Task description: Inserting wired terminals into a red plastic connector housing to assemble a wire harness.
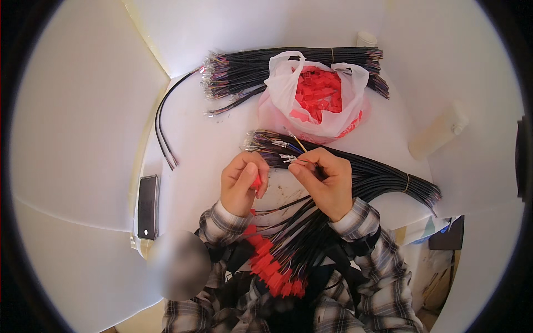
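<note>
At left, a smartphone is lying on the white table; the left hand is gripping a red connector housing; apart from it, rightward, the right hand is pinching terminal-tipped wires. Farther, a plastic bag is holding red housings; a black cable bundle is stretching right.

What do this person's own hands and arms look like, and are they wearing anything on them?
The left hand and right hand are bare, with no gloves. Both arms wear long, loose plaid sleeves in black, grey and whitish checks, reaching the wrists. A dark, strap-like band shows around the right forearm.
</note>
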Motion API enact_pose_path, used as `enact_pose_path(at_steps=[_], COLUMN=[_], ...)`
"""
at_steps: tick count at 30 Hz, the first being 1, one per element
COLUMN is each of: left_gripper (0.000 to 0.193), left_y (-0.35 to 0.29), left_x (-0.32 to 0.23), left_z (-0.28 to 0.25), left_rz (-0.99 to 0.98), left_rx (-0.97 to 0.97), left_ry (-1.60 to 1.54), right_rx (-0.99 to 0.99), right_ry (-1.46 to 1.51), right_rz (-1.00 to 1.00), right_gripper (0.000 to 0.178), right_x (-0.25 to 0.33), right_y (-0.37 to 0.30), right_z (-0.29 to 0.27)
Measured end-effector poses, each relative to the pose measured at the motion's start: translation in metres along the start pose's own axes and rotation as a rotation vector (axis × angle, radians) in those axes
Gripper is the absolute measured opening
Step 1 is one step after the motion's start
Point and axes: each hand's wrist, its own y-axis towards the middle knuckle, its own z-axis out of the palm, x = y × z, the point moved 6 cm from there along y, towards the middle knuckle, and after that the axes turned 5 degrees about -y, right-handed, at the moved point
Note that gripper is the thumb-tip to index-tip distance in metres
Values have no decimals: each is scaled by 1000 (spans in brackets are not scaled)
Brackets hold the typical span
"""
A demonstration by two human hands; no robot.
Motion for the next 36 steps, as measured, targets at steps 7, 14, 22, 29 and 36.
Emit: enact_pose_path(at_steps=[7,14,22,29,36], left_gripper=[12,12,6,7,15], left_y=[-4,-5,-4,-4,3], left_x=[1,-5,-8,-6,-6], left_z=[1,0,0,-7,-9], left_rz=[27,42,50,127,57], left_rx=[75,19,-41,-56,-108], left_ry=[13,38,75,156,123], right_rx=[101,116,170,110,64], right_ry=[-34,-54,-32,136,215], right_rz=[59,0,31,60,144], right_gripper=[7,8,12,14,15], right_x=[2,5,4,-10,-19], right_y=[-2,-4,-6,-4,0], right_z=[7,14,18,25,24])
